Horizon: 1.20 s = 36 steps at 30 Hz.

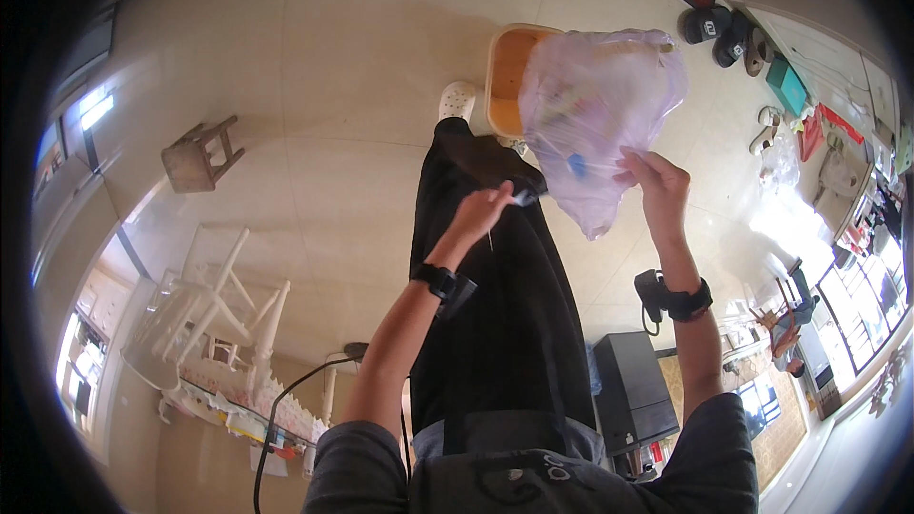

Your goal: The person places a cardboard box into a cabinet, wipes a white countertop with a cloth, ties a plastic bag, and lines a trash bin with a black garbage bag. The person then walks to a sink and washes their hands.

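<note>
My right hand [660, 182] pinches a translucent lilac plastic bag [600, 100] at its near right side. Mixed contents show faintly through the film, among them something blue. Partly behind the bag on the floor is an orange plastic bin [508, 68], its left inner wall visible and its right part hidden. In front of my dark trousers [493, 314], my left hand [485, 210] has its fingers closed on a small blurred item [527, 196], too smeared to identify. That hand is apart from the bag.
A wooden stool [193, 160] and a translucent chair [193, 307] stand to the left. Slippers [705, 25], a teal box [787, 84] and a plastic bag [780, 164] lie along the right. A black cabinet [628, 378] is near my right arm. A seated person [792, 325] is farther right.
</note>
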Each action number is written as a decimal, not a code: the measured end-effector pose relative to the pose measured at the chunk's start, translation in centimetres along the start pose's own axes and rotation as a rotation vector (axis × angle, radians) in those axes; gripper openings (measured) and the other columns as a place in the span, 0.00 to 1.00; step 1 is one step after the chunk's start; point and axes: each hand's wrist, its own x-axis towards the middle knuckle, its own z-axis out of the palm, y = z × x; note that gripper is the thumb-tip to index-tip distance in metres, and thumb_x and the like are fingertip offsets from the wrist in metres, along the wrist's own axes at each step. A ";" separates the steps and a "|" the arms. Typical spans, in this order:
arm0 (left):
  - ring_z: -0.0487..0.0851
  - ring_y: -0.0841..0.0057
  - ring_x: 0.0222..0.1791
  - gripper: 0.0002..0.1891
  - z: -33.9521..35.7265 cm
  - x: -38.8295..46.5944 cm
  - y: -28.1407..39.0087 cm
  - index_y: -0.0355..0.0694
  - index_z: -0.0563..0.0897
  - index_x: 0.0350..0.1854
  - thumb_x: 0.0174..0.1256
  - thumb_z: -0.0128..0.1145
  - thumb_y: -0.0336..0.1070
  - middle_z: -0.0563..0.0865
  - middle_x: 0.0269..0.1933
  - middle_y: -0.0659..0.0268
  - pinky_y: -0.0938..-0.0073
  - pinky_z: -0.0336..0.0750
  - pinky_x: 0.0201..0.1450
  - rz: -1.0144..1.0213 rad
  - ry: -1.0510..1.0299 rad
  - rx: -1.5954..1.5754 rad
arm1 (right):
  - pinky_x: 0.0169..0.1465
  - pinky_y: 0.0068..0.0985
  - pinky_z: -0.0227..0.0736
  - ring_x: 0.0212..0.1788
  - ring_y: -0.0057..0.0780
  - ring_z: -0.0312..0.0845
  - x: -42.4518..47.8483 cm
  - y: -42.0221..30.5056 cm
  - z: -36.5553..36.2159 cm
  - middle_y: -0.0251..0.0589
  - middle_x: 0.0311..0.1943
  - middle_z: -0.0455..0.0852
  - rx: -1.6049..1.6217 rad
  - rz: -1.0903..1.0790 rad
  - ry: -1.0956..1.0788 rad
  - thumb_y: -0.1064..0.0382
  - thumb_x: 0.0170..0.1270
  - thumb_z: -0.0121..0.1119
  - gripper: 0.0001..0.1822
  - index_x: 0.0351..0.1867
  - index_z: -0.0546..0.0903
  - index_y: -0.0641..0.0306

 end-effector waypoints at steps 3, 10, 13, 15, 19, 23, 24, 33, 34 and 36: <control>0.71 0.68 0.55 0.39 2.0 -0.3 3.4 0.42 0.77 0.50 0.60 0.23 0.70 0.77 0.51 0.58 0.66 0.64 0.56 -0.071 -0.313 -0.426 | 0.30 0.16 0.71 0.25 0.22 0.79 -0.3 -0.2 0.7 0.39 0.25 0.83 0.115 0.054 -0.045 0.68 0.58 0.56 0.09 0.36 0.81 0.72; 0.73 0.76 0.48 0.29 4.1 1.9 10.3 0.38 0.68 0.52 0.65 0.35 0.61 0.76 0.46 0.64 0.71 0.66 0.54 0.038 -0.323 -1.169 | 0.27 0.14 0.70 0.24 0.19 0.78 -1.5 3.2 2.4 0.38 0.22 0.82 0.037 0.105 -0.081 0.69 0.57 0.57 0.07 0.33 0.81 0.71; 0.76 0.82 0.36 0.24 4.8 3.6 10.4 0.36 0.73 0.44 0.67 0.37 0.55 0.78 0.33 0.69 0.79 0.69 0.47 0.062 -0.299 -1.192 | 0.28 0.17 0.73 0.25 0.22 0.80 -2.1 4.3 3.5 0.40 0.21 0.83 -0.039 -0.009 -0.016 0.70 0.56 0.57 0.06 0.32 0.80 0.71; 0.75 0.82 0.35 0.26 5.1 4.1 10.2 0.34 0.74 0.44 0.67 0.37 0.56 0.78 0.31 0.69 0.78 0.70 0.46 0.078 -0.208 -1.147 | 0.28 0.19 0.75 0.26 0.25 0.82 -1.9 4.8 3.7 0.43 0.21 0.83 -0.044 -0.035 -0.008 0.71 0.55 0.56 0.04 0.30 0.80 0.70; 0.76 0.80 0.36 0.26 4.6 4.4 9.2 0.31 0.75 0.46 0.67 0.39 0.53 0.79 0.33 0.68 0.78 0.69 0.45 0.085 -0.277 -1.182 | 0.28 0.21 0.74 0.25 0.29 0.81 -2.1 5.8 4.0 0.44 0.24 0.82 -0.312 -0.172 -0.063 0.72 0.55 0.56 0.04 0.31 0.80 0.68; 0.77 0.78 0.37 0.19 5.2 4.6 8.4 0.29 0.76 0.44 0.66 0.45 0.43 0.79 0.34 0.66 0.78 0.68 0.45 0.005 -0.175 -1.168 | 0.28 0.27 0.72 0.26 0.39 0.77 -2.6 5.4 4.5 0.45 0.25 0.79 -0.641 -0.377 -0.115 0.70 0.52 0.56 0.06 0.33 0.80 0.63; 0.77 0.77 0.38 0.16 5.5 4.8 8.3 0.29 0.76 0.43 0.65 0.47 0.39 0.79 0.35 0.65 0.78 0.68 0.45 -0.010 -0.147 -1.145 | 0.29 0.31 0.70 0.27 0.44 0.74 -2.8 5.6 4.6 0.45 0.25 0.77 -0.621 -0.374 -0.115 0.69 0.51 0.57 0.06 0.32 0.81 0.61; 0.75 0.78 0.36 0.10 4.4 5.2 9.2 0.33 0.76 0.38 0.63 0.48 0.35 0.78 0.35 0.65 0.79 0.67 0.41 0.013 -0.012 -1.132 | 0.32 0.24 0.73 0.32 0.32 0.80 -0.7 3.6 1.3 0.41 0.31 0.83 -0.318 -0.283 -0.137 0.63 0.56 0.57 0.08 0.35 0.81 0.62; 0.75 0.78 0.35 0.10 4.0 4.9 9.8 0.34 0.76 0.38 0.63 0.47 0.35 0.78 0.35 0.65 0.80 0.67 0.40 0.001 0.011 -1.098 | 0.31 0.23 0.73 0.31 0.29 0.80 0.2 2.7 0.3 0.40 0.29 0.83 -0.326 -0.229 -0.068 0.62 0.56 0.57 0.08 0.34 0.82 0.62; 0.74 0.78 0.34 0.10 3.4 4.2 10.6 0.35 0.76 0.38 0.64 0.47 0.36 0.78 0.34 0.65 0.80 0.66 0.39 -0.028 0.016 -1.044 | 0.33 0.24 0.73 0.33 0.28 0.79 2.6 1.6 -1.6 0.38 0.29 0.83 -0.313 -0.095 0.087 0.59 0.57 0.57 0.10 0.35 0.82 0.62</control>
